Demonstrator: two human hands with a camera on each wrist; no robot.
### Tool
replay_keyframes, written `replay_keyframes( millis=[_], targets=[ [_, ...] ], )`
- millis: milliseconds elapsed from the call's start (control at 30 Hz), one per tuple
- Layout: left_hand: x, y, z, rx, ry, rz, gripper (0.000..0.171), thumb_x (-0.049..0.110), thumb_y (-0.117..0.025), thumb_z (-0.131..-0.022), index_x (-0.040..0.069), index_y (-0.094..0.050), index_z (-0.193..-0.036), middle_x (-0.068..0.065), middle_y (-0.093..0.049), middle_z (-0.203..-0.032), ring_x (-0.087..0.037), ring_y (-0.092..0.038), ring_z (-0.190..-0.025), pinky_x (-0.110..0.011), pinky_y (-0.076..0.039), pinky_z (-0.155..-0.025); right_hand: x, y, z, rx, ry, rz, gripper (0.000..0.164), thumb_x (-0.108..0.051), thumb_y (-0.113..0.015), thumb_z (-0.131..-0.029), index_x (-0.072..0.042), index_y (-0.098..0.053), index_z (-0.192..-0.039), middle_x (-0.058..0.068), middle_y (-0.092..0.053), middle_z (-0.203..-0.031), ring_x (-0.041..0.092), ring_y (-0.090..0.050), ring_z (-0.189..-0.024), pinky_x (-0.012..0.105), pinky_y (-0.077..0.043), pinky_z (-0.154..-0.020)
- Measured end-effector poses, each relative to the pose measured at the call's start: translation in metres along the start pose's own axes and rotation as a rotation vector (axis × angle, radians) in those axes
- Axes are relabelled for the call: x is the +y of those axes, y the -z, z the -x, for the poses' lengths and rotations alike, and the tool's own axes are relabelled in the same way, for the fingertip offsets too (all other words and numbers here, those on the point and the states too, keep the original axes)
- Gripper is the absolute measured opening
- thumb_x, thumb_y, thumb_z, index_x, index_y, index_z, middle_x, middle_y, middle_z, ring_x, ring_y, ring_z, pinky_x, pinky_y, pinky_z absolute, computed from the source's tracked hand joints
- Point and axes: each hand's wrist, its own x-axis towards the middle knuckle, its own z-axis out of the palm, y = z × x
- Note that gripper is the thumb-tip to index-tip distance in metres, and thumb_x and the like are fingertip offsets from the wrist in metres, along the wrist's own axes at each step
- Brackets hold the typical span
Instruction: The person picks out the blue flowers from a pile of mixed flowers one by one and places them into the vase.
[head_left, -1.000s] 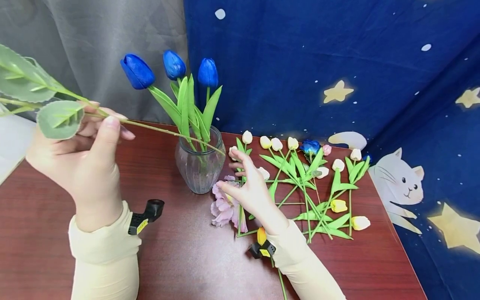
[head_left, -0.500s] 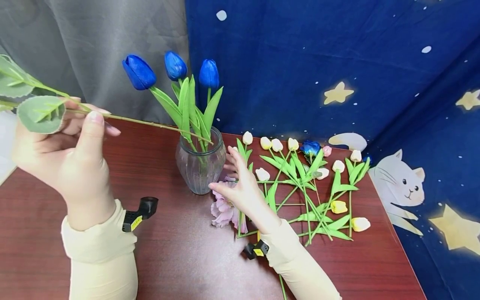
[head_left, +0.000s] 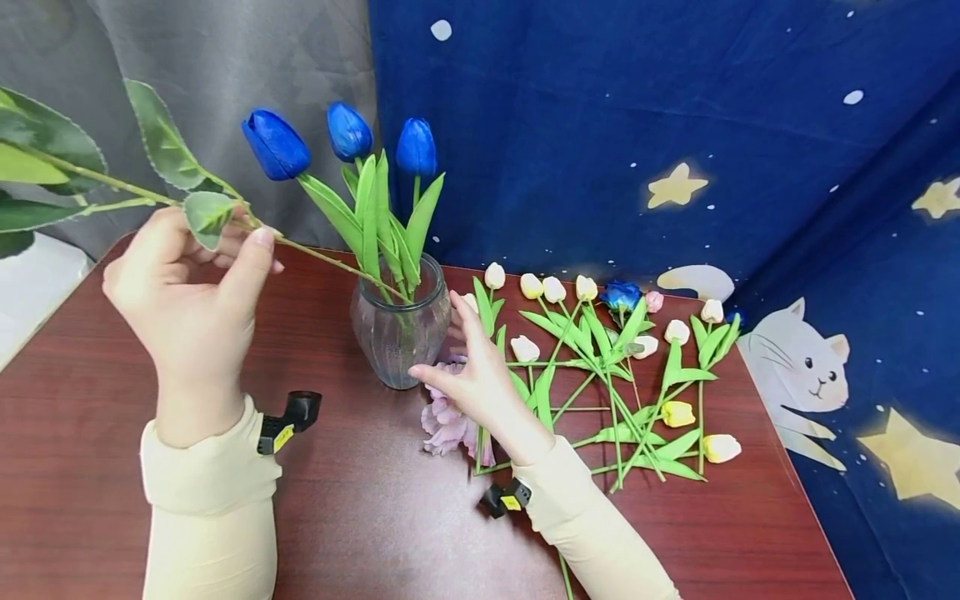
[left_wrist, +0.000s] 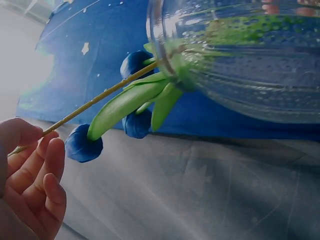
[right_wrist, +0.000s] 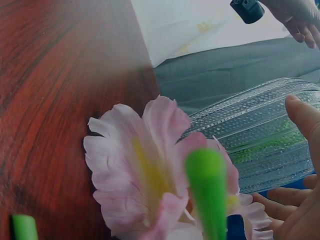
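Observation:
Between thumb and fingertips, my left hand (head_left: 197, 312) pinches the thin stem of a leafy green branch (head_left: 318, 255). Its leaves spread to the upper left, and its lower end slants into the mouth of a ribbed glass vase (head_left: 397, 346). In the left wrist view, that stem (left_wrist: 95, 101) crosses the vase rim beside the green leaves. Three blue tulips (head_left: 350, 133) stand in the vase. My right hand (head_left: 487, 383) is at the vase's right side, thumb in front and fingers partly hidden behind, spread and relaxed. A pale pink flower (right_wrist: 130, 170) lies just below it.
Several white and yellow tulips (head_left: 677, 413) lie crossed on the table (head_left: 360, 517) at right, with a blue rose (head_left: 620, 295) behind them. A grey curtain (head_left: 225, 100) and a blue star-patterned curtain (head_left: 570, 125) hang close behind the vase.
The stem's lower end has shifted left and down from the vase's right rim into its mouth. My left hand went left, then came back right. My right hand has moved left to the vase.

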Motion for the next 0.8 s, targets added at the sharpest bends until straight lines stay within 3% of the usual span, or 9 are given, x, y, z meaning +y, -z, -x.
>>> replay_keyframes(
  millis=[133,200,367,433,567,800],
  targets=[
    [-0.004,0.0,0.0,-0.065,-0.003,-0.108,0.014,-0.01,-0.07,-0.073,-0.017,-0.066,-0.085,-0.008,-0.065,-0.068,-0.013,-0.06,-0.056,-0.018,-0.048,-0.058,0.0,-0.001,-0.001,-0.001,0.001,-0.001,0.097,-0.024,-0.083,-0.077,-0.02,-0.022,-0.152,0.007,-0.052,-0.132,0.019,-0.056,-0.112,0.041,-0.05,-0.089],
    [-0.006,0.0,0.0,-0.089,0.002,-0.14,0.01,-0.011,-0.07,-0.073,-0.017,-0.062,-0.076,-0.004,-0.062,-0.064,-0.012,-0.059,-0.056,-0.018,-0.047,-0.059,-0.001,-0.002,-0.001,0.001,-0.008,-0.001,0.097,-0.025,-0.083,-0.077,-0.02,-0.022,-0.152,0.007,-0.052,-0.131,0.019,-0.056,-0.111,0.042,-0.051,-0.087],
    [-0.012,0.0,0.0,-0.15,0.023,-0.166,0.029,-0.015,-0.069,-0.071,-0.015,-0.042,-0.059,0.001,-0.047,-0.053,-0.011,-0.055,-0.052,-0.02,-0.049,-0.065,-0.004,-0.004,-0.004,0.011,-0.029,0.043,0.099,-0.033,-0.082,-0.076,-0.022,-0.02,-0.152,0.005,-0.054,-0.13,0.017,-0.058,-0.108,0.037,-0.052,-0.085],
    [-0.014,-0.001,0.0,-0.185,0.028,-0.175,0.031,-0.015,-0.069,-0.071,-0.013,-0.041,-0.058,0.001,-0.043,-0.051,-0.01,-0.051,-0.05,-0.022,-0.051,-0.068,-0.005,-0.005,-0.006,0.015,-0.033,0.061,0.1,-0.035,-0.082,-0.076,-0.022,-0.019,-0.152,0.004,-0.054,-0.13,0.016,-0.059,-0.107,0.034,-0.052,-0.085],
    [-0.017,-0.001,0.001,-0.239,0.035,-0.236,0.026,-0.012,-0.071,-0.072,-0.012,-0.047,-0.061,0.003,-0.044,-0.053,-0.007,-0.045,-0.049,-0.018,-0.047,-0.063,-0.004,-0.006,-0.006,0.023,-0.045,0.064,0.099,-0.037,-0.082,-0.075,-0.025,-0.019,-0.151,0.002,-0.054,-0.127,0.014,-0.061,-0.102,0.033,-0.053,-0.082],
    [-0.024,-0.007,0.008,-0.269,0.065,-0.297,0.013,-0.008,-0.071,-0.073,-0.01,-0.059,-0.07,0.006,-0.054,-0.057,-0.005,-0.046,-0.051,-0.016,-0.037,-0.053,-0.002,-0.007,-0.008,0.033,-0.039,0.059,0.095,-0.038,-0.083,-0.074,-0.027,-0.024,-0.148,0.0,-0.055,-0.123,0.013,-0.06,-0.101,0.033,-0.053,-0.082]
  ],
)
